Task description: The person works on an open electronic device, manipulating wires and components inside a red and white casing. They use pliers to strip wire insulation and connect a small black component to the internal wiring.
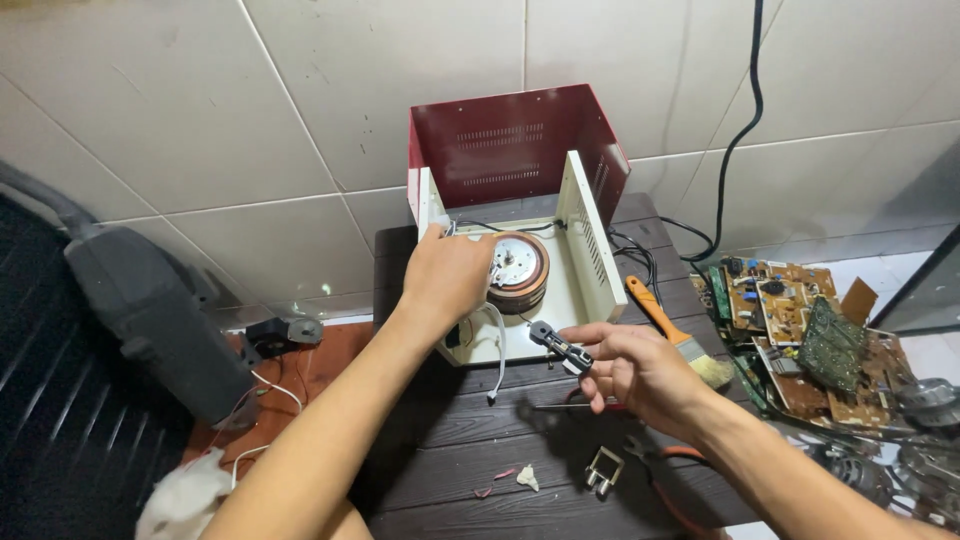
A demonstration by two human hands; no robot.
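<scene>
Gripping the cream chassis (585, 225) on the dark tabletop (450, 450) with the left hand (447, 275), the right hand (630, 365) pinches a small black part (560, 347), which may slip into the loose wires (497, 345).

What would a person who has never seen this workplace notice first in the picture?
Probably the opened cream metal box in the middle of the dark wooden table, with its red cover standing behind it and a round copper coil inside. The left hand rests on the box next to the coil, while the right hand holds a small black part in front of it. A heap of circuit boards lies at the right.
</scene>
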